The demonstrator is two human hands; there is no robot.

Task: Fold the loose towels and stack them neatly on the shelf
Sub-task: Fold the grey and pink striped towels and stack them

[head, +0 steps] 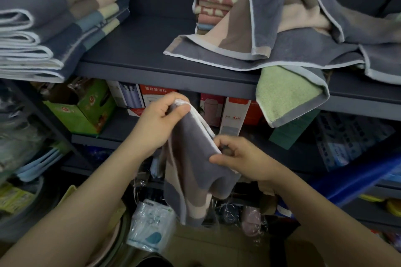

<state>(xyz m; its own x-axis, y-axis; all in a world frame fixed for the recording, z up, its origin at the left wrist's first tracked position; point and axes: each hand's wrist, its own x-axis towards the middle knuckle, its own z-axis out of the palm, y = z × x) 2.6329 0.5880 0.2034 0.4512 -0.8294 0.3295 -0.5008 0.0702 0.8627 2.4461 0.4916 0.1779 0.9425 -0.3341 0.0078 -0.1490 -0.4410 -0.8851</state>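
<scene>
A grey towel with a beige band and white edging point(191, 171) hangs in front of the dark shelf point(165, 76). My left hand point(160, 119) pinches its top corner, thumb over the white hem. My right hand point(236, 158) grips the towel's right edge lower down. On the shelf at the left sits a neat stack of folded grey-and-beige towels point(54, 21). At the right, loose grey towels point(282, 28) lie in a heap, and a green-backed one point(286, 93) droops over the shelf's front edge.
A small stack of folded pink and blue towels point(217, 0) stands at the back of the shelf. Boxed goods point(156, 95) and a green carton point(86, 110) fill the lower shelf. Wrapped packages point(152, 227) and a blue plastic sheet point(358, 171) crowd the floor area.
</scene>
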